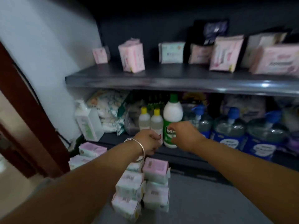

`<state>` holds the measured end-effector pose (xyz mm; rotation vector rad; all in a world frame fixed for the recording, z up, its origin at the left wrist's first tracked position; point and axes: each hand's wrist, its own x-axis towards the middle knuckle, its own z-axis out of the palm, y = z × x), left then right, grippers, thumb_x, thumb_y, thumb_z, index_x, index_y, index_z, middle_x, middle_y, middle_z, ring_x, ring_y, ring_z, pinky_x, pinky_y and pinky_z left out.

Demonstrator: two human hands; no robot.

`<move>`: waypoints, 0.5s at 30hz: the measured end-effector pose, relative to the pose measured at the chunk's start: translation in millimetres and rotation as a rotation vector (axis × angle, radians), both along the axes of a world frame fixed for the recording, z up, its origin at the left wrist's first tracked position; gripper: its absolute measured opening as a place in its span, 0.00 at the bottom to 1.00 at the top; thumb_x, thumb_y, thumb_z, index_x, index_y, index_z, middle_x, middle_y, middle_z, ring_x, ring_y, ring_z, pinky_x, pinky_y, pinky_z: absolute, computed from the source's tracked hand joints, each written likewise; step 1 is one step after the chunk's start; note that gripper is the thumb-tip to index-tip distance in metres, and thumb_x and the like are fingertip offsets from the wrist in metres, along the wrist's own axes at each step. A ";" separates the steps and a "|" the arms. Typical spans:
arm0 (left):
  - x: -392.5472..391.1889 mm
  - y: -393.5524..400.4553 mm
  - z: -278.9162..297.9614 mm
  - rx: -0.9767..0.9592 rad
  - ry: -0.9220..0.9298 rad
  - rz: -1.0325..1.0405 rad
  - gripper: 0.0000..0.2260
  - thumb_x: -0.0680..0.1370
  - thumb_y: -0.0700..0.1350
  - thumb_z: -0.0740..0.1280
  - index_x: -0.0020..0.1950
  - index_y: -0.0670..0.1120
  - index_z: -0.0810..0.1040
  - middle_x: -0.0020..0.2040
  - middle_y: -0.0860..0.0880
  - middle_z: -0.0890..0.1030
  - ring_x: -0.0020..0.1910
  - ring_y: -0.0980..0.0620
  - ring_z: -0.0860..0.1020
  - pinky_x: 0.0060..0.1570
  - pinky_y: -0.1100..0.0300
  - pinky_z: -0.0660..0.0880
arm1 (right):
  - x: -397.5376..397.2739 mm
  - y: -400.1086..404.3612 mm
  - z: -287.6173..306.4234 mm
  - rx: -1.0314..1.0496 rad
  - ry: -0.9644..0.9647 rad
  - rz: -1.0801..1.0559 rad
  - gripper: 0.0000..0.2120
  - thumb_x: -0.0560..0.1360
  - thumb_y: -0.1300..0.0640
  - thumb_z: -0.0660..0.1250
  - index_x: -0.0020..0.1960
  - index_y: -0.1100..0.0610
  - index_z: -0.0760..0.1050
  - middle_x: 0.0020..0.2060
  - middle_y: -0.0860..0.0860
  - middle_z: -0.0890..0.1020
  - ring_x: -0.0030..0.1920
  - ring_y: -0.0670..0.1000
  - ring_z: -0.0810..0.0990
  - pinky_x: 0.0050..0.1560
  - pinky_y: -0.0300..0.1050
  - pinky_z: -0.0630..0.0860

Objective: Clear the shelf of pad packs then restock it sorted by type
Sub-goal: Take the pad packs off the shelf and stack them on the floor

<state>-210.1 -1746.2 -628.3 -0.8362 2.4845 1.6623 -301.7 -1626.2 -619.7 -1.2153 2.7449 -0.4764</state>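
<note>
1. Pink pad packs [131,56] stand on the shelf [161,80]; others are stacked on the floor [142,185] below it.
2. Left hand [149,141] and right hand [184,135] hold nothing, fingers loosely curled.
3. Risk, as I judge it: a careless step topples the stack and mixes types.

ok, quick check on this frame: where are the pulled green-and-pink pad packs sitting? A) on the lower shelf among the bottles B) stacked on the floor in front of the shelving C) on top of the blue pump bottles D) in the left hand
B: the green-and-pink pad packs are piled on the grey floor below the lower shelf, and neither hand holds any.
</note>
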 end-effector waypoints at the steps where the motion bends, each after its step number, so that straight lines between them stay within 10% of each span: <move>1: -9.6 10.2 21.3 -0.039 0.052 -0.011 0.10 0.75 0.32 0.65 0.40 0.45 0.72 0.35 0.45 0.74 0.31 0.52 0.72 0.31 0.61 0.72 | -4.9 12.1 18.1 -0.021 0.028 -0.015 0.17 0.73 0.61 0.66 0.62 0.58 0.74 0.57 0.59 0.78 0.57 0.59 0.77 0.56 0.51 0.76; 7: -63.7 48.8 124.6 -0.254 0.257 -0.057 0.06 0.75 0.35 0.67 0.46 0.45 0.74 0.37 0.45 0.75 0.34 0.50 0.75 0.31 0.60 0.76 | -44.5 68.2 110.0 -0.133 0.192 -0.075 0.18 0.73 0.62 0.66 0.62 0.58 0.73 0.58 0.59 0.78 0.57 0.60 0.77 0.53 0.50 0.76; 15: -149.5 6.1 174.6 -0.472 0.360 -0.028 0.09 0.72 0.38 0.71 0.50 0.45 0.76 0.55 0.39 0.79 0.52 0.42 0.78 0.57 0.52 0.76 | -109.4 45.0 162.3 -0.209 0.273 -0.155 0.19 0.72 0.60 0.67 0.63 0.58 0.72 0.57 0.59 0.78 0.56 0.59 0.77 0.54 0.51 0.76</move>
